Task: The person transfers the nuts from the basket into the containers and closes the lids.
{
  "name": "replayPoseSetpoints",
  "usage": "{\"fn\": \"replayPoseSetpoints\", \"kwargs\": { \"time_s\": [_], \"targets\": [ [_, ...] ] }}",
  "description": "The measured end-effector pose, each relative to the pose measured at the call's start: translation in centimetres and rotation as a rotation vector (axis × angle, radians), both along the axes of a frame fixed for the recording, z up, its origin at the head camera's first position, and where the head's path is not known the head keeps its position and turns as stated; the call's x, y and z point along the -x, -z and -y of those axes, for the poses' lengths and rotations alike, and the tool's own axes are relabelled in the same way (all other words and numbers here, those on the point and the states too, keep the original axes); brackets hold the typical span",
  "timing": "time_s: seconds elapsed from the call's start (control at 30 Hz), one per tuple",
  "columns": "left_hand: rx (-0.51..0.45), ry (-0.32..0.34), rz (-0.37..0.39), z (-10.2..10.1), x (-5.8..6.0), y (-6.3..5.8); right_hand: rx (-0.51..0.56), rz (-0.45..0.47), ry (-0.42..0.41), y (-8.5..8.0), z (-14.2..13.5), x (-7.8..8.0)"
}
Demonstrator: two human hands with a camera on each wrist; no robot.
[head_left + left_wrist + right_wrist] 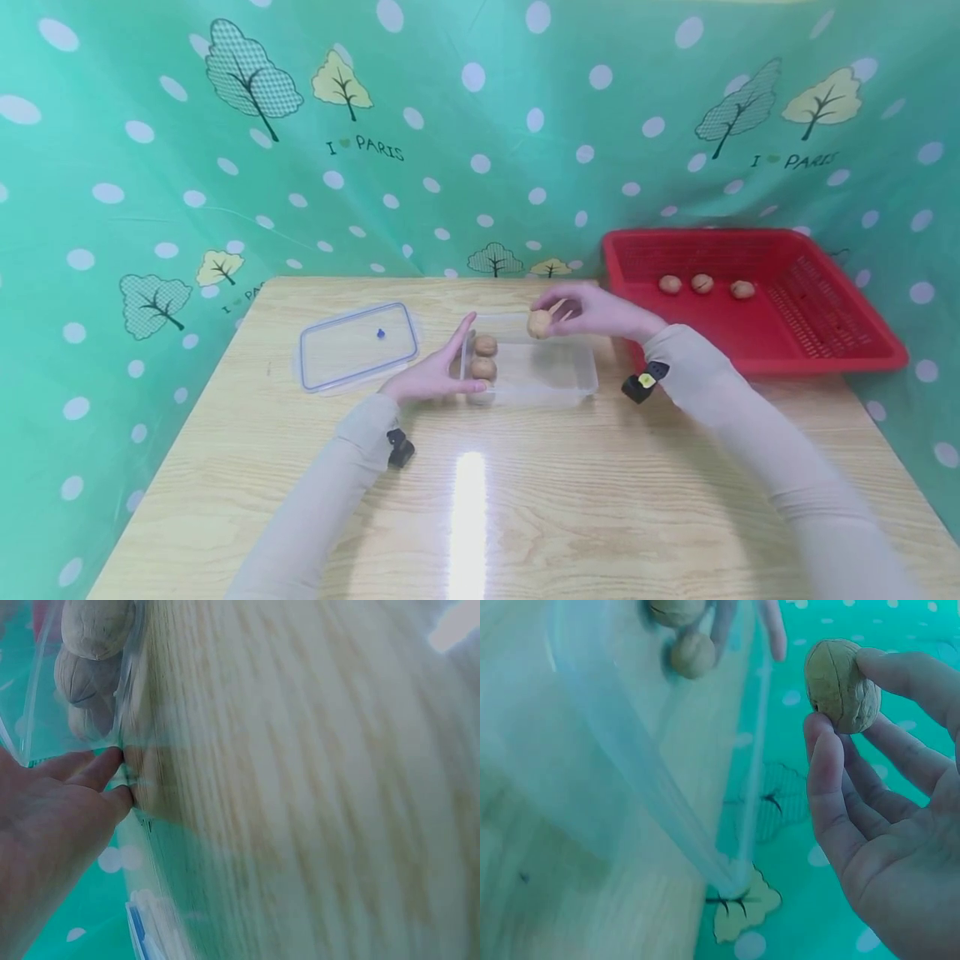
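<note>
In the head view my right hand pinches a walnut above the back part of a clear plastic container. The right wrist view shows that walnut between the thumb and fingertips, beside the container's rim. My left hand is spread against the container's left end, its fingers straight and touching the wall. Inside, along that end, walnuts stand in a row, the front one seen through the wall. Fingertips lie low at the container's end in the left wrist view.
A red plastic basket at the right holds three walnuts near its back wall. Left of the container lies a clear lid with a blue seal. Behind the wooden table hangs a green dotted curtain.
</note>
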State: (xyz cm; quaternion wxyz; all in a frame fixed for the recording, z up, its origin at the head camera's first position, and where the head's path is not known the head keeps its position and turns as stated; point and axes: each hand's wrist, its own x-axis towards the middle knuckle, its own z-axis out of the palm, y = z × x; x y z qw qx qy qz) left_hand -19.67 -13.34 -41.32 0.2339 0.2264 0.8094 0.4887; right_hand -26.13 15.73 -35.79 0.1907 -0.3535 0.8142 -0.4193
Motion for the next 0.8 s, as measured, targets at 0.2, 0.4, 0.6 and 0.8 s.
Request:
{"fn": "replayPoseSetpoints", "kwargs": {
  "time_s": [0.2,0.4,0.6,0.8],
  "targets": [
    [-0.020,-0.009,0.009,-0.1,0.0,0.2,-0.015,0.036,-0.046,1.1,1.4,-0.7],
    [0.001,-0.014,-0.003,-0.2,-0.1,0.1,-0.018,0.045,-0.080,2.0,2.4,-1.4],
    [0.029,-0.032,-0.053,0.2,0.9,2.8,-0.054,0.032,-0.101,2.5,3.3,-2.4],
    [0.019,-0.015,-0.045,0.0,0.9,2.5,-0.105,0.074,-0.095,3.3,3.8,-2.9]
  ]
}}
